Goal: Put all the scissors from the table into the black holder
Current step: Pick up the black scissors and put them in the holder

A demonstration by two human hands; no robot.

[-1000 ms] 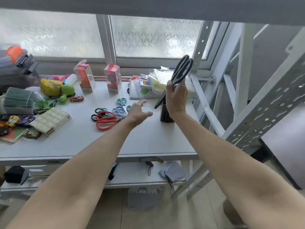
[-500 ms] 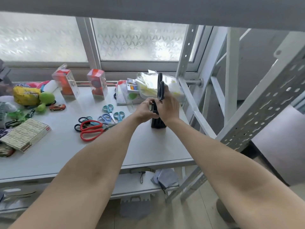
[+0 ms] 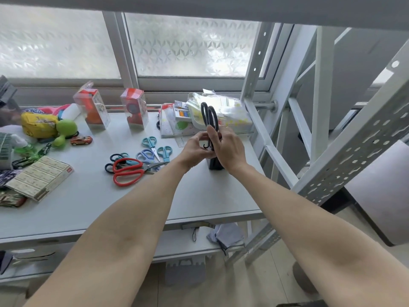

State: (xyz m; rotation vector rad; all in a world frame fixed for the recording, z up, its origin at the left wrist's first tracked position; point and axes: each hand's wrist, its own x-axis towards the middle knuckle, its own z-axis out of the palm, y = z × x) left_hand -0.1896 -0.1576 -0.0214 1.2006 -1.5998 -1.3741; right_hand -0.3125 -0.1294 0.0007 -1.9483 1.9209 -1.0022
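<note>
Black scissors (image 3: 209, 115) stand upright, handles up, blades down in the black holder (image 3: 214, 165) near the table's right side. My right hand (image 3: 228, 149) grips them below the handles. My left hand (image 3: 197, 149) is cupped against the holder's top and the scissors. The holder is mostly hidden by both hands. To the left on the table lie red-handled scissors (image 3: 126, 171), dark blue scissors (image 3: 115, 159), light blue scissors (image 3: 145, 155) and two teal pairs (image 3: 150, 142) (image 3: 164, 151).
Grey table (image 3: 88, 207) with a boxed set (image 3: 39, 177), toy car (image 3: 81, 140), green and yellow toys (image 3: 51, 127), two clear boxes (image 3: 93, 111) and plastic packets (image 3: 221, 114) at the back. A white rack frame (image 3: 276, 140) stands right of the holder.
My right hand brought the black scissors down from a raised tilt to upright in the holder. My left hand moved right from above the scissors pile to the holder.
</note>
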